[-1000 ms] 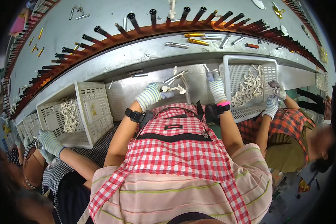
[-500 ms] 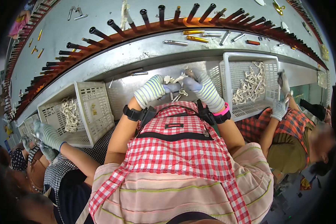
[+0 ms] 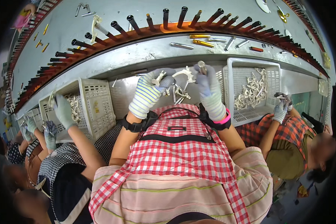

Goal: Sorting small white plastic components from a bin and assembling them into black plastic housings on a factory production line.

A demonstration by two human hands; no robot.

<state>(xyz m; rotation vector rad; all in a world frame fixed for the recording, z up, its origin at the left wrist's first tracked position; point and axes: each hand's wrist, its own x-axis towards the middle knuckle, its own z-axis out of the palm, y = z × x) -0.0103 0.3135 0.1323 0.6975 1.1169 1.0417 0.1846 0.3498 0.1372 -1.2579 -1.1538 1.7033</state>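
My left hand (image 3: 148,86), in a striped glove with grey fingers, is closed on a cream-coloured curved piece that pokes out between thumb and fingers. My right hand (image 3: 210,87), gloved alike, pinches a short metal tube (image 3: 201,64) with its round end up. Between the hands arches another cream curved strip (image 3: 184,72), its right end against my right fingers; whether it joins the left-hand piece is hidden. Below, several loose metal tubes and cream pieces (image 3: 180,95) lie on the metal tray (image 3: 121,95) by my apron.
White perforated baskets stand left (image 3: 97,106) and right (image 3: 233,86), both holding cream pieces. Beyond a metal ledge (image 3: 156,53) with loose silver and gold tubes runs a rail of upright dark tubes (image 3: 165,18). Co-workers' gloved hands work at left (image 3: 63,110) and right (image 3: 280,110).
My hands have drawn apart, and the metal tube now stands up in my right fingers. The upright tubes on the rail have shifted left. The left co-worker's hand has moved to their basket.
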